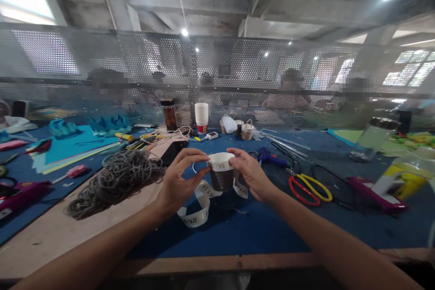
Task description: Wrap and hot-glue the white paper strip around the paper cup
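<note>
Both my hands hold a small brown paper cup (221, 176) above the blue table cover (258, 231). A white printed ribbon (200, 199) wraps the cup's rim and trails down in loops to the table. My left hand (178, 181) pinches the ribbon against the cup's left side with thumb and fingers. On the cup's right side, my right hand (249, 173) grips cup and ribbon with curled fingers.
A pile of grey cord (115, 181) lies left on a brown board. Scissors with red and yellow handles (307, 188) and a blue glue gun (268, 156) lie right. Stacked white cups (201, 117), a dark jar (169, 114), blue paper sheets (73, 145) and a perforated metal screen (217, 77) stand behind.
</note>
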